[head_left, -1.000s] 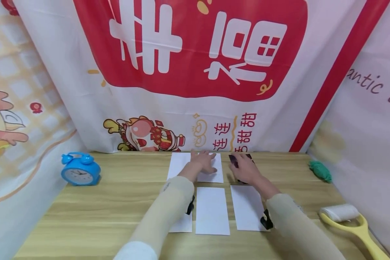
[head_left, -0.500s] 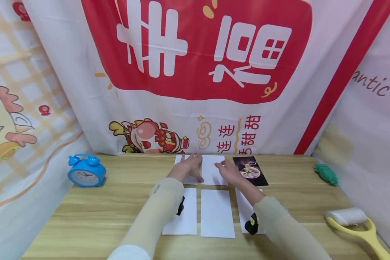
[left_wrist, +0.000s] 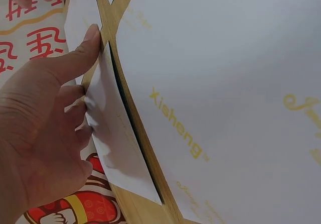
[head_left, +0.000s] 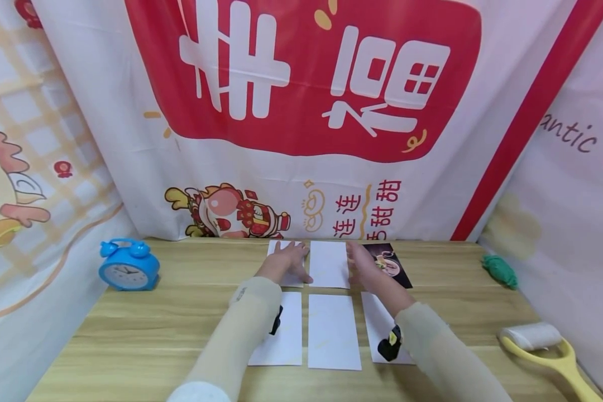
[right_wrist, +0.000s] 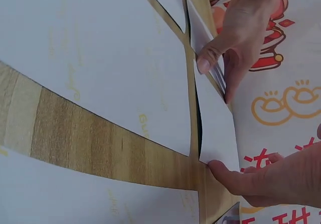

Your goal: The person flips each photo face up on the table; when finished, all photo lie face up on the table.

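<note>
Two rows of cards lie on the table. My left hand [head_left: 287, 261] rests over the back-left white card [head_left: 273, 246], fingers spread, its thumb at the gap beside the back-middle white card [head_left: 328, 265]. In the right wrist view that thumb [right_wrist: 204, 65] lies near the middle card's corner. My right hand [head_left: 364, 263] is at the middle card's right edge, with its thumb [right_wrist: 220, 176] touching the edge. It partly covers a dark card with a food picture [head_left: 399, 272]. The front row holds a left white card [head_left: 287, 340], a middle one [head_left: 334, 332] and a right one [head_left: 374, 312].
A blue alarm clock [head_left: 129, 268] stands at the left of the wooden table [head_left: 181, 324]. At the right lie a green bundle [head_left: 499, 272] and a yellow-handled lint roller [head_left: 537, 338]. A printed cloth [head_left: 221, 151] hangs along the back edge.
My left hand has shifted left from the back-middle card to the back-left one. My right hand has left the dark picture card, uncovering its food picture, and come to the middle card's right edge.
</note>
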`<move>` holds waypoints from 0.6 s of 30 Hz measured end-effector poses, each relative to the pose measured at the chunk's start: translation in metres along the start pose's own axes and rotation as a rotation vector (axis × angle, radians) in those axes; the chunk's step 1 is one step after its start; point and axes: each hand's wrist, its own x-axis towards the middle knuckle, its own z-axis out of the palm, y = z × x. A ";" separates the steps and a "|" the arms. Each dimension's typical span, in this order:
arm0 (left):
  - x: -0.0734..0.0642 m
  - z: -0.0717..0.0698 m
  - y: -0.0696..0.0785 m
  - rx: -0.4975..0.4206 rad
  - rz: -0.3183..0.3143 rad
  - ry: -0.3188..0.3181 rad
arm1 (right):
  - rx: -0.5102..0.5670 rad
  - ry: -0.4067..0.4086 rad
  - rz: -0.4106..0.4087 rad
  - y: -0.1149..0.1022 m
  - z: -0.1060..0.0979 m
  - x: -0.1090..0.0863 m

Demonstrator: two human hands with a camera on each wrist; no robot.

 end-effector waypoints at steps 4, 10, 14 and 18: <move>-0.003 -0.001 0.002 -0.001 -0.007 0.004 | 0.085 0.040 0.038 0.001 -0.004 0.000; -0.004 -0.003 0.003 0.037 -0.005 0.009 | 0.069 0.054 0.059 0.004 -0.009 0.003; -0.004 -0.004 0.004 0.072 -0.005 0.013 | 0.032 0.022 0.053 0.004 -0.013 0.003; 0.001 -0.002 0.003 0.096 -0.008 0.011 | 0.010 -0.006 0.042 0.004 -0.019 0.004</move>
